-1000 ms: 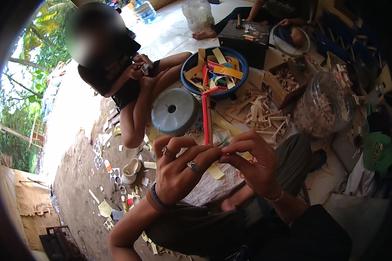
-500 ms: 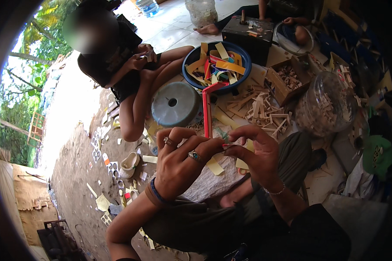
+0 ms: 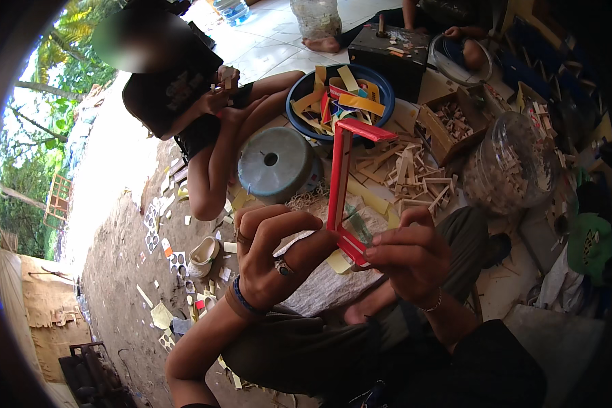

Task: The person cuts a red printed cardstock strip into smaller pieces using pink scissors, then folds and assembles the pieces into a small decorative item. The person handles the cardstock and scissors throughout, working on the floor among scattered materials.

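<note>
Between my hands a red U-shaped frame (image 3: pixel 339 180) of narrow strips stands tilted, its long side upright. Its short top arm points right, and its short lower arm runs down to the right. My left hand (image 3: pixel 277 255) pinches the frame near its lower corner, with the other fingers curled. The fingertips of my right hand (image 3: pixel 415 255) are closed on the end of the lower arm. A translucent greenish piece (image 3: pixel 358 224) shows behind the frame; whether it is joined to it I cannot tell. Below lies a pale cloth (image 3: pixel 319 289) by my legs.
A blue basin (image 3: pixel 385 112) of colored paper strips stands ahead, beside an upturned grey tub (image 3: pixel 272 163). Wood sticks (image 3: pixel 415 173), a wooden box (image 3: pixel 449 129) and a clear plastic container (image 3: pixel 506 163) are at right. Another person (image 3: pixel 177 95) sits ahead left. Paper scraps litter the ground.
The red frame has turned and shifted right, so its top arm now shows broadside. My right hand has moved lower, and the lower arm has come into view between my hands.
</note>
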{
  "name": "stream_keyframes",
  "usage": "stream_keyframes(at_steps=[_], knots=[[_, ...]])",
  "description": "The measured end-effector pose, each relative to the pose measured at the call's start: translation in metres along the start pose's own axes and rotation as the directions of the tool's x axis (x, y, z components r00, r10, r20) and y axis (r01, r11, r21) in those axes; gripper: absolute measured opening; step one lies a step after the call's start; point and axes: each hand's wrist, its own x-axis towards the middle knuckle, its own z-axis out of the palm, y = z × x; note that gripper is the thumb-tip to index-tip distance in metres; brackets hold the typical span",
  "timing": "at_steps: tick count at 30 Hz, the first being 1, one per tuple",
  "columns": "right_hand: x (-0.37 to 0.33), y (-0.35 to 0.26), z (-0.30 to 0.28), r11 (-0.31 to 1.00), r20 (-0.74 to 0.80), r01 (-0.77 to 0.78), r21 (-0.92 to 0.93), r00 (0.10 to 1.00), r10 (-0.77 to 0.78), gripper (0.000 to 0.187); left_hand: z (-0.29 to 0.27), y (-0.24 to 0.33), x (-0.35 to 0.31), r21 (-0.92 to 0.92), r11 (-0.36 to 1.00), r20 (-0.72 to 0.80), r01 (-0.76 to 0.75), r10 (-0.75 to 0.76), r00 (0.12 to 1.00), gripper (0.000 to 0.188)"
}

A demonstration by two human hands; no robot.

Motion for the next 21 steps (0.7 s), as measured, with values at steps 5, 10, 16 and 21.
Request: stream_keyframes(at_steps=[5, 10, 16, 21], knots=[[-0.0002, -0.0008, -0.0029, 0.999, 0.039, 0.029, -0.022, 0.999, -0.028, 0.024, 0.0001, 0.0005, -0.0005, -0.008, 1.0, 0.01, 0.007, -0.007, 1.0, 0.036], [-0.0014, -0.0022, -0.0036, 0.993, 0.079, 0.101, -0.065, 0.992, -0.096, 0.018, 0.001, 0.0004, 0.0004, -0.04, 0.999, 0.022, 0.015, -0.014, 1.0, 0.033], [-0.0024, -0.0021, -0.005, 0.993, 0.118, 0.1, -0.056, 0.989, -0.093, 0.023, 0.0011, -0.0016, 0.0013, -0.014, 1.0, 0.065, 0.014, -0.013, 0.998, 0.033], [-0.0006, -0.0009, -0.0059, 0.989, 0.131, 0.13, -0.076, 0.984, -0.119, 0.051, 0.0002, -0.0036, 0.0004, -0.004, 0.999, 0.093, -0.046, 0.047, 0.995, 0.036]])
